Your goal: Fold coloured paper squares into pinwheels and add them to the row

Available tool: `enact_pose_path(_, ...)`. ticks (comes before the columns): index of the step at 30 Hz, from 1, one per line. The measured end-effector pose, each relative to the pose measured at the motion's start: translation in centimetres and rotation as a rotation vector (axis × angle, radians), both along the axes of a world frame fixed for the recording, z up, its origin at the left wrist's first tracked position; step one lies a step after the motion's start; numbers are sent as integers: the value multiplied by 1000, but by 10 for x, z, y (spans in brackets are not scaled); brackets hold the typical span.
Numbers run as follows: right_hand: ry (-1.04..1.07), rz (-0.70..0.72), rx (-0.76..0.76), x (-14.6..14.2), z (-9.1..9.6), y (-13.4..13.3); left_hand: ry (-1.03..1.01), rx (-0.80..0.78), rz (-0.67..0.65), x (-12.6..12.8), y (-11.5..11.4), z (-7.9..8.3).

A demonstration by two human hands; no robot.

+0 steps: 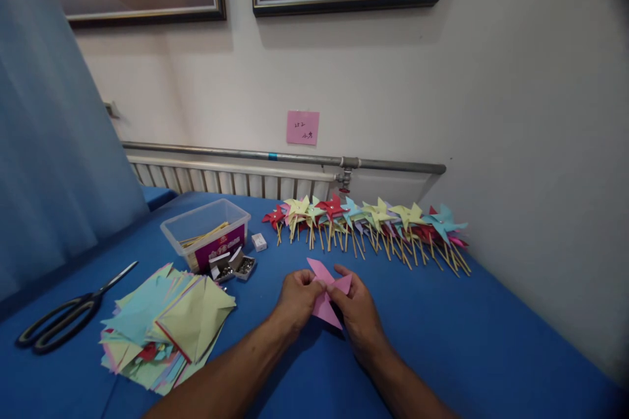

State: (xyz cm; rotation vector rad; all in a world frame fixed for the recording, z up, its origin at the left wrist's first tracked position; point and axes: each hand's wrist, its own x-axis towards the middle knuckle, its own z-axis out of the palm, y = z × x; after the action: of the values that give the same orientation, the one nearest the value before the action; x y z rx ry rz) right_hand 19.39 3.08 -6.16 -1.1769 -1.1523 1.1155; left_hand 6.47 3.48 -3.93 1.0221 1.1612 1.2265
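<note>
I found the pink paper (324,308) held between both hands over the tabletop (442,353). The left hand's (297,301) grip was pinched near its centre; the right hand's (358,308) grip was likewise clamped on it. Blades stood out from it, unmounted as far as I could see; I judged it part-folded. Done: a row of mounted pinwheels (378,213). Outstanding, in my judgement: the loose cut sheets (196,321), with wooden sticks (204,234) in the plastic tub (179,242). Writing: the wall note (303,127) appeared to read "252", lower characters unclear; the tub's purple label (220,251) bore characters I could not read.
</note>
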Motion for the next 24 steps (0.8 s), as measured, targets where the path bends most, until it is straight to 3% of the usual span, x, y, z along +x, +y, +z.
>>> enact_pose_path(4,-128,-35,11,3,7,0,-10,-52,-48,-1,-2,3)
enact_pose_path(8,-253,24,57,6,24,-6,-65,-70,-152,-6,-5,13)
enact_pose_path(12,-251,10,64,6,35,-10,-97,-78,-145,-7,-7,19)
enact_pose_path(17,-227,23,15,6,35,-8,-110,-115,-110,-7,-9,20)
enact_pose_path(24,-204,102,37,9,30,-7,-175,-108,-250,-11,-10,25)
